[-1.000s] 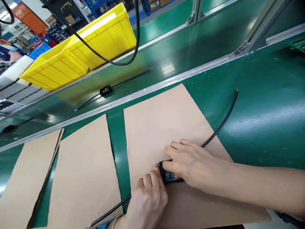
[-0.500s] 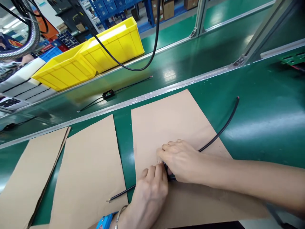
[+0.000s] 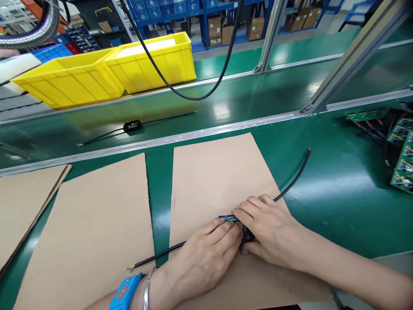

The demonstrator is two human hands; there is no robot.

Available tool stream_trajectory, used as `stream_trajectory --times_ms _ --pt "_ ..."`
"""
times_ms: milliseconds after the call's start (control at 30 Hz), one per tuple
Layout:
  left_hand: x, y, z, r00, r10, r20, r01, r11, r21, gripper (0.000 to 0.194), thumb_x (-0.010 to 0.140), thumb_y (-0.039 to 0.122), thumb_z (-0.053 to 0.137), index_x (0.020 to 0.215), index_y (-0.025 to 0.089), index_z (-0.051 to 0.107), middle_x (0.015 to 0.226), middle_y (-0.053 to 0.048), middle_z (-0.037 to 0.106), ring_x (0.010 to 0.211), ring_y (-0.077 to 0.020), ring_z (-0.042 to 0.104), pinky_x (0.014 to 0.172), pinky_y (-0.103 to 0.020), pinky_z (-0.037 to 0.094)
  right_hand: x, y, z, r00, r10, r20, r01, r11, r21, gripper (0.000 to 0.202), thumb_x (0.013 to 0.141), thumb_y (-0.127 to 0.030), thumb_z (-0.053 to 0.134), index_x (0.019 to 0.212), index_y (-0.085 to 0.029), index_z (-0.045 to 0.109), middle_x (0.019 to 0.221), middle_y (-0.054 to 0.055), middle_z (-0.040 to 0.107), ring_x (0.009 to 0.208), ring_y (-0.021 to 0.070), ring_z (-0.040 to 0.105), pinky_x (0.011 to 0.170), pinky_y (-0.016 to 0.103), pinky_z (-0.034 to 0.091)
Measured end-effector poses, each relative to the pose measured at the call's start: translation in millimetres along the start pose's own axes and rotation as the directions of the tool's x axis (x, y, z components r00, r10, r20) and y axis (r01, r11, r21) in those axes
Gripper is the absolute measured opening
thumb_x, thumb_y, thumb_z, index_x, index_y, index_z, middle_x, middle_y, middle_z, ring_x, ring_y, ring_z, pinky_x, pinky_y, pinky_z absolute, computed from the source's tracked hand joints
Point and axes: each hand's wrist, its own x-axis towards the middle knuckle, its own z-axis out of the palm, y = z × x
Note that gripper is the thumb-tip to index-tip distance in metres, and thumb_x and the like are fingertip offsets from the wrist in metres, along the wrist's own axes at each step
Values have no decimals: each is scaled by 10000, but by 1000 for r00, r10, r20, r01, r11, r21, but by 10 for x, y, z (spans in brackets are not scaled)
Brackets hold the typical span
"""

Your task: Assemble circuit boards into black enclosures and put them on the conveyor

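A small black case with a green circuit board showing in it lies on a cardboard sheet, mostly hidden under my hands. Fingers of my left hand are bent over the board and the case's near side. Around the case's right end, my right hand has its thumb on the near side and fingers on the far side. One black cable runs out left from beneath my left hand, its end stripped to bare wires. Another black cable curves up to the right past my right hand.
More cardboard sheets lie on the green bench at left. Beyond the metal rail sits a similar black case with wires. Yellow bins stand behind, a black cable loop hanging before them. Green circuit boards lie at right.
My hands have shifted right on the case, and the left hand has flattened over it. The green board now shows between them. The whole view has tilted, bringing the circuit boards at right into sight.
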Motion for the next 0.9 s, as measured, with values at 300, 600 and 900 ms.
stream_trajectory --times_ms 300,600,900 --pt "107 -248 -77 999 32 15 -27 971 -237 307 947 149 477 1240 150 568 1160 -49 665 1093 -177 572 976 -330 446 84 70 -84 996 15 85 -29 985 172 327 695 -242 791 953 -181 600 969 38 617 922 239 521 820 404 378" --pt "93 -227 11 1000 10 1 -9 964 -265 327 918 77 446 1215 119 575 1243 -80 619 1000 -195 581 901 -330 497 -192 435 -284 997 39 70 -54 975 214 165 939 -157 465 1061 -183 574 961 61 603 909 210 544 778 354 447" --pt "90 -213 -22 1000 11 24 -5 969 -245 335 928 81 391 1203 112 580 1191 -87 625 966 -197 573 868 -339 519 -102 160 -197 974 71 215 -126 959 254 191 897 -75 391 815 -186 522 809 24 573 716 166 515 618 286 377"
